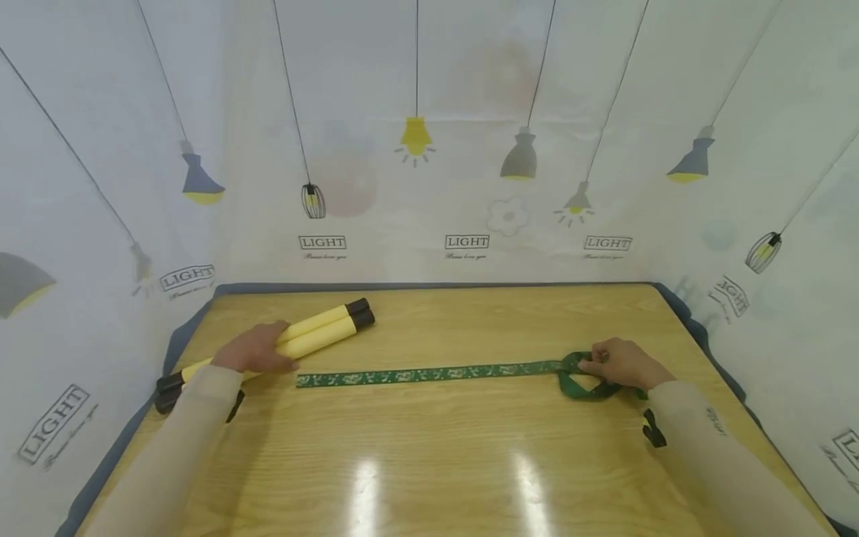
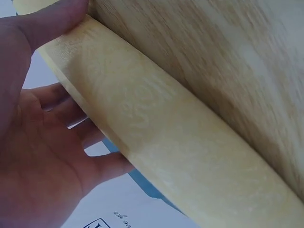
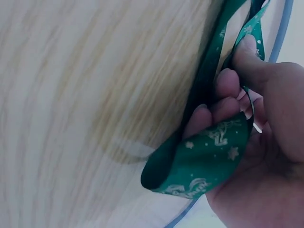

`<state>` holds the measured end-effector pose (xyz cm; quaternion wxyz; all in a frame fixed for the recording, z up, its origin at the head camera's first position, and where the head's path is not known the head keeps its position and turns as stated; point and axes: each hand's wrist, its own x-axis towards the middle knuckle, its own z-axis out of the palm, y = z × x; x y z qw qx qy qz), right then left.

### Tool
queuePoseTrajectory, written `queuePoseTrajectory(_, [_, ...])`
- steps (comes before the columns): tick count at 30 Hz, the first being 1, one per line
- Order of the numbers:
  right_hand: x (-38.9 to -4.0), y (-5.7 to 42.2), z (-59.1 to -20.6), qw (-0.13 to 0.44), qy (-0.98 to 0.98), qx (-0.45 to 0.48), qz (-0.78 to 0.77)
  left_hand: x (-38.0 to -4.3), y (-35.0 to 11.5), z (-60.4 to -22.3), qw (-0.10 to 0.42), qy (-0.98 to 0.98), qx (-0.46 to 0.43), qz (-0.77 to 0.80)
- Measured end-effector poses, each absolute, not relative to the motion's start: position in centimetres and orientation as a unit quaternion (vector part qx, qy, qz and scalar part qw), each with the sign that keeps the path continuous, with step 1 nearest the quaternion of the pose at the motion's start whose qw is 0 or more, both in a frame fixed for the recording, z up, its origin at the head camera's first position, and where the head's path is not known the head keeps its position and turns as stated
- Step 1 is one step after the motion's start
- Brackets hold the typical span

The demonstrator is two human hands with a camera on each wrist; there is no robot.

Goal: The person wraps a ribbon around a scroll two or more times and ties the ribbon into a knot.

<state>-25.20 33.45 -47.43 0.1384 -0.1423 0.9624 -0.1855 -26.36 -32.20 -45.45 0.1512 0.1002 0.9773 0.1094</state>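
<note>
Two yellow foam sticks (image 1: pixel 322 333) with black ends lie side by side at a slant on the left of the table. My left hand (image 1: pixel 258 349) holds them near the middle. In the left wrist view the thumb lies over a yellow stick (image 2: pixel 190 142) with a raised pattern, fingers on its other side. A green ribbon (image 1: pixel 429 375) printed with pale figures stretches flat across the table, its free end close to my left fingertips. At the right, my right hand (image 1: pixel 624 364) pinches the looped part of the ribbon (image 3: pixel 204 156); in the right wrist view loops pass around the fingers.
The wooden table (image 1: pixel 429 447) has a dark blue edge at the back and sides. A white wall sheet (image 1: pixel 403 201) with printed lamps stands around it. A black band (image 1: pixel 653 429) sits at the right wrist.
</note>
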Motion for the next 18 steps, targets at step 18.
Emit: queuePoseTrajectory(18, [-26.1,34.1,-47.6,0.154,0.957,-0.157,-0.189,-25.5,-30.7,-43.6,0.109,0.988,0.088,0.071])
